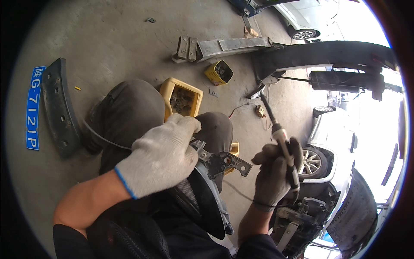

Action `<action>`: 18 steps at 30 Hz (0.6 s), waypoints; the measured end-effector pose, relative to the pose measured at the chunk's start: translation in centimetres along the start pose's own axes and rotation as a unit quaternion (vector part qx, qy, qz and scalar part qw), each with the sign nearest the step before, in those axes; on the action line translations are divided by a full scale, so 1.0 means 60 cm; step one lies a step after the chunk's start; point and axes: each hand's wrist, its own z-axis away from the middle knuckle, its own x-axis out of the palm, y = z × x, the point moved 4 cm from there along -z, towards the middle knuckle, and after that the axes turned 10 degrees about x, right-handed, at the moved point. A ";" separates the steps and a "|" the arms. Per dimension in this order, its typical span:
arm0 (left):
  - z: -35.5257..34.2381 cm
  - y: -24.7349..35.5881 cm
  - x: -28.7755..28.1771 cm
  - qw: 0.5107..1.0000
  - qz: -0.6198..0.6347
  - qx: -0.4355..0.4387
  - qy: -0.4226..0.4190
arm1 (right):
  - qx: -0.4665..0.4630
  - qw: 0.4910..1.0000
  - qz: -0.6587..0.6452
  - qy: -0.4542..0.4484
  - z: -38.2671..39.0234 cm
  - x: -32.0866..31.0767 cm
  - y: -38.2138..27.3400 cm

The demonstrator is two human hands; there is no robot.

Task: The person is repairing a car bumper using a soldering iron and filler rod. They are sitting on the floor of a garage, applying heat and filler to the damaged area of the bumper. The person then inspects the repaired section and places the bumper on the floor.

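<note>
My left hand [159, 159], in a pale knit glove with a blue cuff, is closed on a black car part [215, 207] resting in my lap, at its bracket [237, 166] with holes and a damaged, dark patch. My right hand [276, 172], in a darker, dirty glove, grips a corded pen-shaped tool [280, 134] held upright, with a long metal shaft and a flat angled tip at the top. The tool is to the right of the bracket, apart from it.
Yellow containers [196, 99] [219, 72] with small pieces stand beyond my knees. A black trim strip [58, 105] and blue number plate [32, 108] lie left. A lift arm [233, 45], small yellow device [260, 111], white cars [327, 129] and dismantled black car parts [349, 216] are ahead and right.
</note>
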 end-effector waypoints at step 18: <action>-0.074 -0.012 0.059 0.945 -0.045 0.025 -0.323 | -0.012 0.999 0.002 0.053 0.074 -0.067 0.040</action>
